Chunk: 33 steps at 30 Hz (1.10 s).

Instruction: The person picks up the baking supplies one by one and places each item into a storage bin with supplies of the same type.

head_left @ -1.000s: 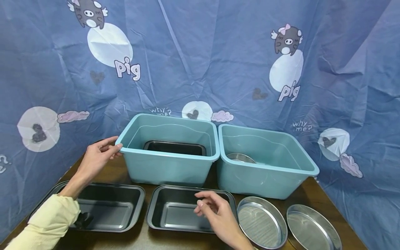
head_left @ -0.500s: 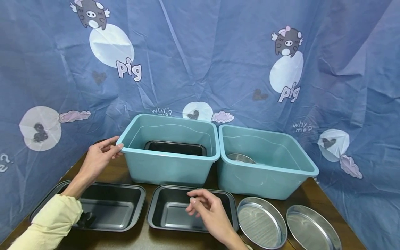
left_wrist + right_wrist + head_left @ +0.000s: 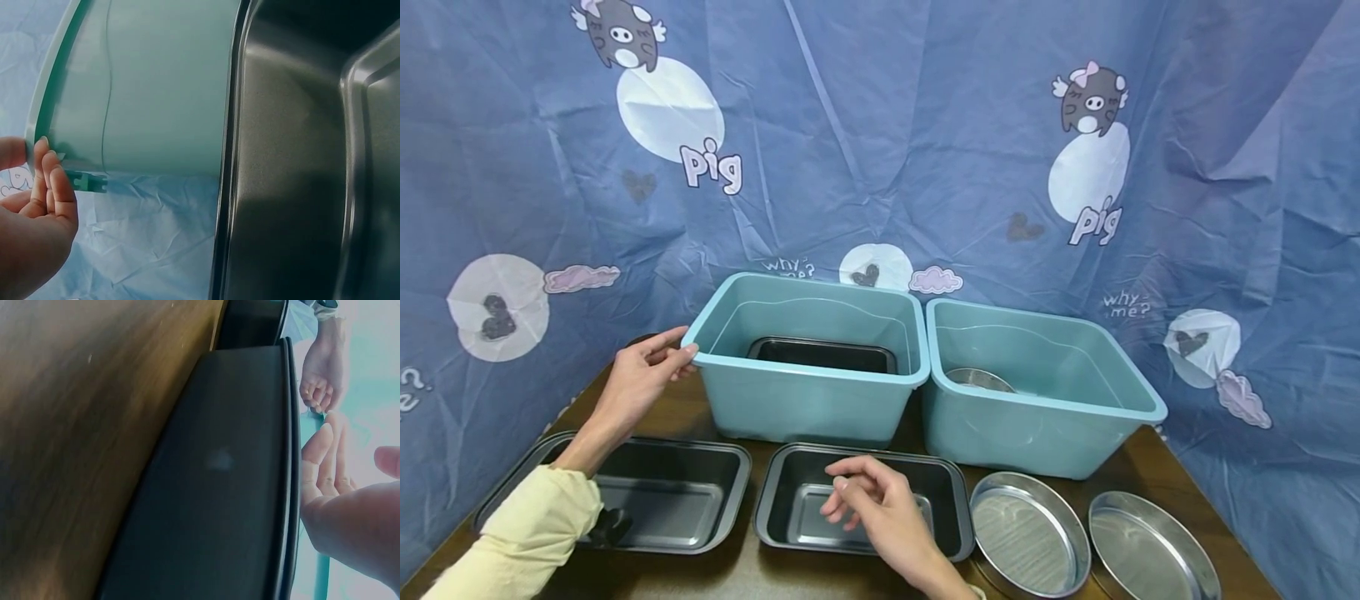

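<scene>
At its front left corner, the rim of the left light-blue plastic bin (image 3: pixel 805 404) is pinched by my left hand (image 3: pixel 640 375); the left wrist view shows the fingers (image 3: pixel 59 187) at that rim. Inside this bin lies a dark rectangular pan (image 3: pixel 820 357). My right hand (image 3: pixel 880 512) hovers above the middle dark loaf pan (image 3: pixel 805 508), its fingers loosely bent and holding nothing. Under my left forearm lies another dark loaf pan (image 3: pixel 673 504), partly covered by the sleeve.
A second light-blue bin (image 3: pixel 1000 433) stands close on the right, with a round silver pan (image 3: pixel 979 380) inside. Two shallow round silver pans (image 3: pixel 1030 542) lie before it on the brown wooden table (image 3: pixel 745 575). A blue printed cloth (image 3: pixel 880 150) hangs behind.
My right hand has moved left across the middle loaf pan. The left hand keeps its hold on the bin's rim. The bins and pans stay in place.
</scene>
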Each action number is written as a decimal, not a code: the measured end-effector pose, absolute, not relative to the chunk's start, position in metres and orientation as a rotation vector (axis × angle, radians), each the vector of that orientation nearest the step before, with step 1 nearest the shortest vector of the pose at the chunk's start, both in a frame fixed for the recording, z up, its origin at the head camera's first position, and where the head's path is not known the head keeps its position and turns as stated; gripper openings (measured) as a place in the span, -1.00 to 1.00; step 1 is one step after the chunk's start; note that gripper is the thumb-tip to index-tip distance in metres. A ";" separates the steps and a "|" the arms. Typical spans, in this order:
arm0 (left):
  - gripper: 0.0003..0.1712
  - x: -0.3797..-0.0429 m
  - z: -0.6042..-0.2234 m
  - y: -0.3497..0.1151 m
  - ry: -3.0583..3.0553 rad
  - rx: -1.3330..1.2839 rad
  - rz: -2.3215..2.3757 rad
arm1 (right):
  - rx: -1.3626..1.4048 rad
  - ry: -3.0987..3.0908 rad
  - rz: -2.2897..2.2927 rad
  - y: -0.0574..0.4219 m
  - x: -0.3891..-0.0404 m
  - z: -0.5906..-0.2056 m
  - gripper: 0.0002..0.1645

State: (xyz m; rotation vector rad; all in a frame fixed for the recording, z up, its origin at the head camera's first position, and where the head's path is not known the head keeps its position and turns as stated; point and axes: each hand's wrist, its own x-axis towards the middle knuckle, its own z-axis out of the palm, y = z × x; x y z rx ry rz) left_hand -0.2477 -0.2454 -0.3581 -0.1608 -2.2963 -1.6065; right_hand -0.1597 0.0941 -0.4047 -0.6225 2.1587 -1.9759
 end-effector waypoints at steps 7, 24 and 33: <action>-0.36 -0.249 -0.359 -0.245 -2.296 -0.147 -1.601 | -0.598 2.077 -1.979 0.084 -0.157 -0.406 -0.70; -0.39 -0.248 -0.358 -0.242 -2.279 -0.138 -1.592 | -0.527 1.914 -2.056 0.064 -0.149 -0.409 -0.69; -0.40 -0.251 -0.360 -0.244 -2.292 -0.126 -1.587 | -0.525 1.918 -2.041 0.048 -0.145 -0.413 -0.70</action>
